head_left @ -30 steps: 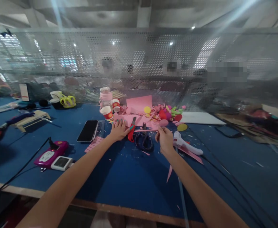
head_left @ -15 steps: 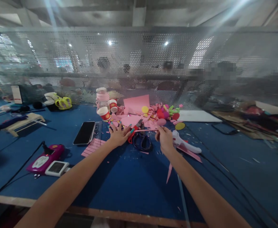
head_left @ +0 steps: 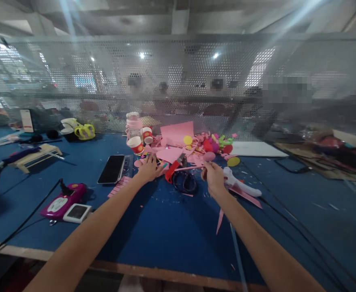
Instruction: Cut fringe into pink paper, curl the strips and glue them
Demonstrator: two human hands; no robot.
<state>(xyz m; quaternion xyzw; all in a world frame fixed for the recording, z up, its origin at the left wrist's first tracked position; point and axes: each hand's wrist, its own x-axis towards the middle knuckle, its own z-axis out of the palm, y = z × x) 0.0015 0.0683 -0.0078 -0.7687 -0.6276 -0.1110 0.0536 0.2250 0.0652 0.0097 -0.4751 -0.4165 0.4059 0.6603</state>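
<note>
My right hand (head_left: pixel 212 177) pinches one end of a thin pink strip (head_left: pixel 188 168) that runs leftward above the blue table (head_left: pixel 166 227). My left hand (head_left: pixel 149 168) reaches into the pile of pink paper pieces (head_left: pixel 173 154), fingers bent over a scrap; whether it grips anything I cannot tell. A red-handled cutter (head_left: pixel 173 169) lies tilted between my hands. Dark-handled scissors (head_left: pixel 184 181) lie just below it.
A white glue gun (head_left: pixel 241 186) lies right of my right hand. A black phone (head_left: pixel 111 168), pink strips (head_left: pixel 120 185), paper cups (head_left: pixel 136 144), a pink bottle (head_left: pixel 134 123) and coloured pompoms (head_left: pixel 211 145) surround the pile. A magenta power strip (head_left: pixel 61 200) sits at left. Perforated mesh (head_left: pixel 178 81) backs the table; people sit behind it.
My left hand has moved from beside the cutter up into the paper pile and its fingers have curled. The cutter now lies more tilted. My right hand keeps holding the strip.
</note>
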